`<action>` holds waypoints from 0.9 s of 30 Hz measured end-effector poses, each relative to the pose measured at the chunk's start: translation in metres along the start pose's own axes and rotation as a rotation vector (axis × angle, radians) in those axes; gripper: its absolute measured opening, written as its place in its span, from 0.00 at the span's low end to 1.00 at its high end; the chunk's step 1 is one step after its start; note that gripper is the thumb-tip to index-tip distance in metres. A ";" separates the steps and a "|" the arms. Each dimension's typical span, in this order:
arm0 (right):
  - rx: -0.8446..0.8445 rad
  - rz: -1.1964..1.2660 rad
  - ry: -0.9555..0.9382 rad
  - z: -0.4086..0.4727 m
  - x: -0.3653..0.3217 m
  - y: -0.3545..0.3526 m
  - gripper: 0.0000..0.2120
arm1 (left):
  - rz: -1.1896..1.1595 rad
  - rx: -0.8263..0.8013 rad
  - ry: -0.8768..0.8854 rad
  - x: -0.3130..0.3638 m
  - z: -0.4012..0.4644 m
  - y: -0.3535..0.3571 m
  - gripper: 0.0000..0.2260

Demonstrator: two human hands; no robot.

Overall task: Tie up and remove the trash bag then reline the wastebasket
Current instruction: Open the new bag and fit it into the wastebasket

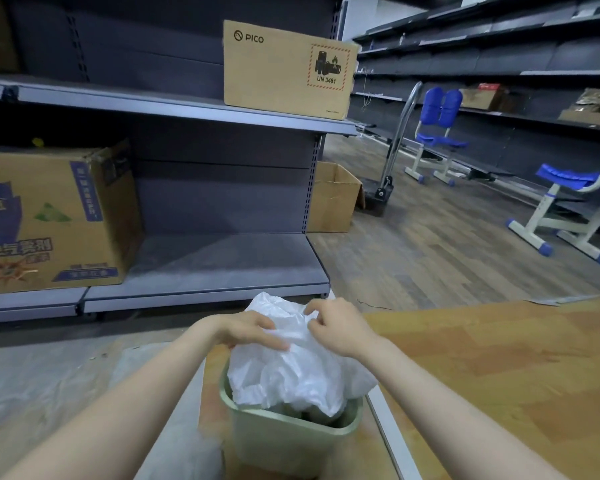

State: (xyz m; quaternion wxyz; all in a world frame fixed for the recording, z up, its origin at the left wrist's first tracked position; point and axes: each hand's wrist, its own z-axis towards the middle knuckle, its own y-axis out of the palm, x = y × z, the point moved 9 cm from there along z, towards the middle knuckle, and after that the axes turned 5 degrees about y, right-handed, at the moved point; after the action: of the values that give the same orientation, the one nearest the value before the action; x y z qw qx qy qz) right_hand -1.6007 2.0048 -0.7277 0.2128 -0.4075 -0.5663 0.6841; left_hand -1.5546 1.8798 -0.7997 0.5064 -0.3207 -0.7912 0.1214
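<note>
Looking down at a pale green wastebasket [291,441], sitting low in the middle of the view, right against the edge of a wooden worktop [499,368] on the right. Stuffed with a white trash bag [291,372], bunched up and puffing out well above the rim, still inside the basket.

Both hands up on top of the bag. Left hand [246,329] lying on the bag's left side, fingers [274,342] curled down over the plastic and gripping a fold. Right hand [336,327] on the upper right, fingers [314,308] bent and pinching a gathered bit of plastic near the top. Hands sitting close together, nearly touching across the bunched film. No knot showing yet, just crumpled plastic.

Sheet of clear plastic [42,375] spreading over the floor on the left, running up beside the basket.

Behind all that, grey shelving [201,268] taking up the left half. Printed cardboard box [49,216] resting on the bottom shelf at far left, another cardboard box marked PICO [284,69] standing on the shelf above. Open box [333,199] on the wood floor just past the shelf end, hand truck [392,161] parked near it. Blue chairs [437,129] standing further back on the right, along more shelving.
</note>
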 end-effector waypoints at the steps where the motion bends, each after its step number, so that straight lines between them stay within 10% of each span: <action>1: -0.107 0.061 0.024 0.000 -0.002 0.012 0.19 | 0.086 0.000 0.002 0.001 0.002 0.001 0.12; 11: -0.398 0.312 0.139 -0.015 0.022 0.050 0.36 | -0.303 -0.305 -0.114 -0.025 -0.023 0.020 0.17; 21: -0.146 -0.017 -0.097 -0.016 0.022 0.039 0.25 | 0.062 0.569 -0.200 -0.059 -0.022 -0.065 0.06; 27: -0.120 -0.029 -0.108 -0.018 0.020 0.037 0.18 | 0.641 0.718 0.546 0.037 -0.037 -0.050 0.20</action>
State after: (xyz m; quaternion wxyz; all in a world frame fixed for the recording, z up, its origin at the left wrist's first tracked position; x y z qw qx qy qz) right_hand -1.5918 2.0207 -0.7692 0.1670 -0.3736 -0.6227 0.6669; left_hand -1.5516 1.8601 -0.7305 0.7085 -0.3722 -0.4028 0.4441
